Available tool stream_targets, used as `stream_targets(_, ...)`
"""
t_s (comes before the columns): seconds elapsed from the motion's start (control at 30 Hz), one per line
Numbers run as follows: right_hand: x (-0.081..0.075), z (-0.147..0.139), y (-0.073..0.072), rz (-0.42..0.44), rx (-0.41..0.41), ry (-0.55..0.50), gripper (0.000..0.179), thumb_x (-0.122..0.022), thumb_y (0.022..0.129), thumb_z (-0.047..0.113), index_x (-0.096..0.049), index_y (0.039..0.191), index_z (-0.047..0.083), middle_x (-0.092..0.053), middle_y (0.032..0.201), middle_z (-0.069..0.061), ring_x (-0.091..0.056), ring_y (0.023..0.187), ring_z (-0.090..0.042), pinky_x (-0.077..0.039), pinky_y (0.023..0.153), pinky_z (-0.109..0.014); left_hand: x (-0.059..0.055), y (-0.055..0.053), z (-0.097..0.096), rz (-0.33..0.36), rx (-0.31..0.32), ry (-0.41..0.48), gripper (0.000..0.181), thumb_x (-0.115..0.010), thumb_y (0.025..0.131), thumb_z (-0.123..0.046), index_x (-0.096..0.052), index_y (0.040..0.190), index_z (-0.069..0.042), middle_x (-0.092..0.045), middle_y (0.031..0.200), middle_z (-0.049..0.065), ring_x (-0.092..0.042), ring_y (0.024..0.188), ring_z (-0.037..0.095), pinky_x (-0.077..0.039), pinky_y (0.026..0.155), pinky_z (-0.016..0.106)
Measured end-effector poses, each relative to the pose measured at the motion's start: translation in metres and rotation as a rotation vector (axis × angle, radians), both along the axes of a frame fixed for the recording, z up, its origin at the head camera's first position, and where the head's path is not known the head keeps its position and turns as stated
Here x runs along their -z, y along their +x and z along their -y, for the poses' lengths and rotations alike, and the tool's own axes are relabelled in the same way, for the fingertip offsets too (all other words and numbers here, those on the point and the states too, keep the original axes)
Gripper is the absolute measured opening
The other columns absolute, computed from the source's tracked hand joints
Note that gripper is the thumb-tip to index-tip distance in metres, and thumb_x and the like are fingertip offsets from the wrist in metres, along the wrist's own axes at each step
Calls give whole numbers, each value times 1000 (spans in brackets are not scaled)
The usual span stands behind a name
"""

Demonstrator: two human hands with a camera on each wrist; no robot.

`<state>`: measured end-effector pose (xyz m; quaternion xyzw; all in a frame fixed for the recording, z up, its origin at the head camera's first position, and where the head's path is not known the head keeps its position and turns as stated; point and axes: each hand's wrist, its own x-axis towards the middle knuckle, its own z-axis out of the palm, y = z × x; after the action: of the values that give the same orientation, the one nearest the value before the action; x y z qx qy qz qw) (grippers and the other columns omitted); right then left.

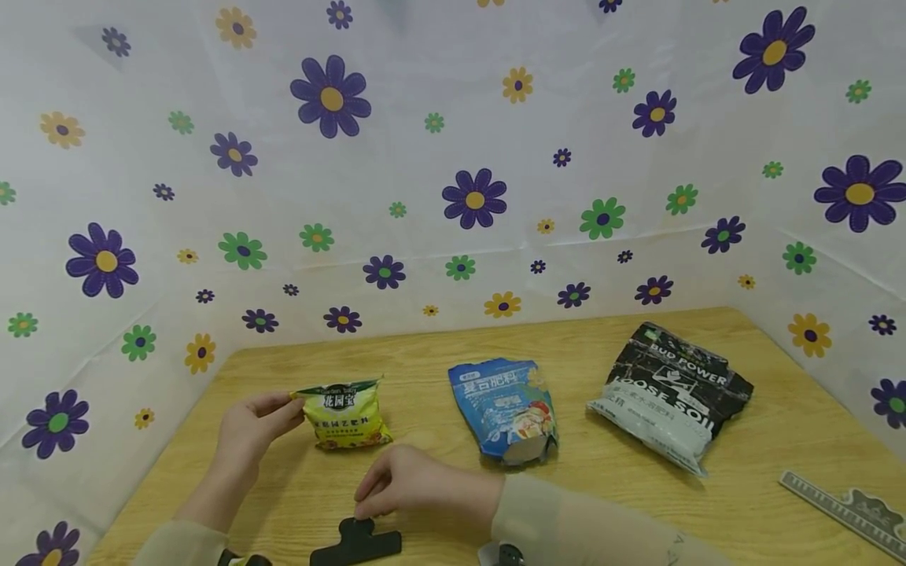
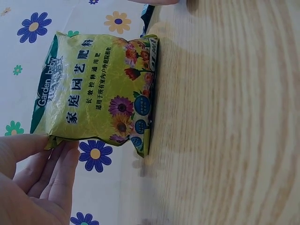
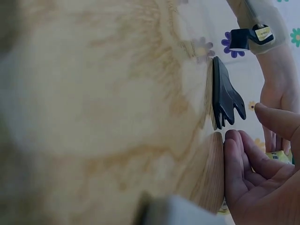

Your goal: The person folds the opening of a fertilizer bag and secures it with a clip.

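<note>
My left hand [image 1: 248, 432] pinches the upper left corner of a small yellow-green fertilizer bag [image 1: 347, 420], which stands upright on the table. In the left wrist view, thumb and fingers meet on that corner of the bag [image 2: 93, 89], and its flower-printed front shows. Nearer the front edge, a black wide-jawed bag clip [image 1: 356, 544] lies on the table. Right over its handle is my right hand [image 1: 406, 483]. The right wrist view shows the clip [image 3: 226, 96] just beyond the fingertips, with the thumb of the right hand [image 3: 262, 183] spread apart from the fingers and nothing between them.
A blue fertilizer bag [image 1: 506, 409] lies at the table's middle, and a larger black and white bag [image 1: 672, 393] lies to its right. A grey ruler-like strip [image 1: 842, 515] rests near the right edge. Flower-printed white cloth [image 1: 418, 173] walls the back and sides.
</note>
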<state>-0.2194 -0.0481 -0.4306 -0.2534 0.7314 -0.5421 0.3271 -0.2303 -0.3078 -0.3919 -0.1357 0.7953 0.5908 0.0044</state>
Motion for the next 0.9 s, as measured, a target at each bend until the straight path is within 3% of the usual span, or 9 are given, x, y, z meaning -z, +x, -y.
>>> stream_targets(0.43,-4,3,8,-68,27,33,9,-81,90,2,-81,98,-2,-81,95,-17,-64,70,0,-49,61,-14,0,0,0,-9,3,-16,41,-71,104,-21,-62,134,6,-68,95,-22,-76,84,-4,-57,78,5)
stream_targets(0.9,-3,5,10,-162,20,103,7,-85,89,7,-82,94,3,-78,81,-2,-61,66,3,-49,60,-13,3,-1,1,-16,-1,0,40,-72,103,-18,-63,134,6,-69,92,-22,-76,84,-3,-56,77,5)
